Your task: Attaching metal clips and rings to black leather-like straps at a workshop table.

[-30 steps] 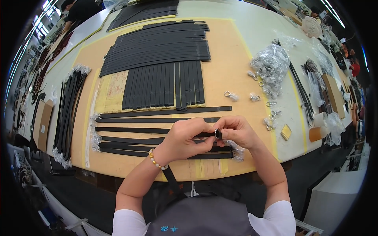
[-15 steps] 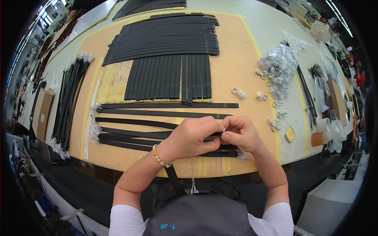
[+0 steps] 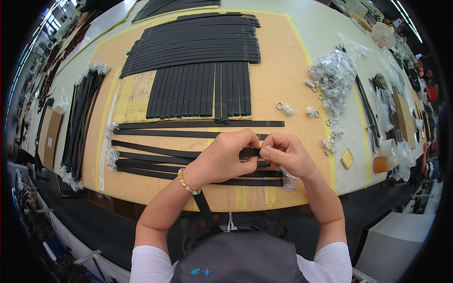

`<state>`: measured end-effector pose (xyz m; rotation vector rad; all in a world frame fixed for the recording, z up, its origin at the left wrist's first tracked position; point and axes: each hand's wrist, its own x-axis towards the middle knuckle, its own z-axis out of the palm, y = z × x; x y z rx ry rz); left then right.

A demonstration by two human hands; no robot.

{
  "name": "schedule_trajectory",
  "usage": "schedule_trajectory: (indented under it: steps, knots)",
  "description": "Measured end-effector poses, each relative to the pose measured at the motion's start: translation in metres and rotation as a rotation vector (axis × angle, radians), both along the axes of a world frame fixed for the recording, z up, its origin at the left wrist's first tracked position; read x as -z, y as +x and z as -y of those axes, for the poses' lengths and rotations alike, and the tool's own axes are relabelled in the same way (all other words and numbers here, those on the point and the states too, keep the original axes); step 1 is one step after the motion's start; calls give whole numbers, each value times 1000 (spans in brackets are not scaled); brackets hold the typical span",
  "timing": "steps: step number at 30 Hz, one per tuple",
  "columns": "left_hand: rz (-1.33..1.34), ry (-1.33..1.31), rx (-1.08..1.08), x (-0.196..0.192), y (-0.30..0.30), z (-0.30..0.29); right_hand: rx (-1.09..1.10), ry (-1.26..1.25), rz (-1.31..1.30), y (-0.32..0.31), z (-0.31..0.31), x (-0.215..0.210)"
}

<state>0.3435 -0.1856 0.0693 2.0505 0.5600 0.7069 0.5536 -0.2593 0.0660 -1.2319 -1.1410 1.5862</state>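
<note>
My left hand (image 3: 222,158), with a beaded bracelet above it, is closed on a black strap (image 3: 249,152). A tail of black strap hangs below my left wrist, over the table's near edge. My right hand (image 3: 287,154) pinches the strap's end between thumb and fingers. A small bright bit shows at those fingertips, mostly covered; its kind cannot be made out. Beneath both hands lie several black straps (image 3: 155,147) running left to right, with plastic-wrapped ends (image 3: 112,158) at the left. Another wrapped end (image 3: 289,179) lies under my right wrist.
Farther back, many flat black straps (image 3: 193,45) lie in rows on a yellowish board (image 3: 134,94). A bundle of straps (image 3: 85,118) is at left. To the right are a bag of metal fittings (image 3: 332,73), loose wrapped rings (image 3: 284,108), a yellow block (image 3: 347,159) and a tape roll (image 3: 380,164).
Both hands have shifted slightly away from me. More of the black strap shows between them, and the ring-like glint at my right fingertips is now mostly covered.
</note>
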Motion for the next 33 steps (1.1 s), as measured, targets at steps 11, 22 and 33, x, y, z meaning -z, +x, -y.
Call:
schedule_trajectory:
  steps: [11,22,33]
  knots:
    - [14,-12,-20,4,0,1,-14,29,-6,-2,-3,7]
    - [-58,18,-49,-8,9,6,66,85,-27,-3,3,19]
    - [-86,115,-37,-11,13,14,71,283,107,-4,7,21]
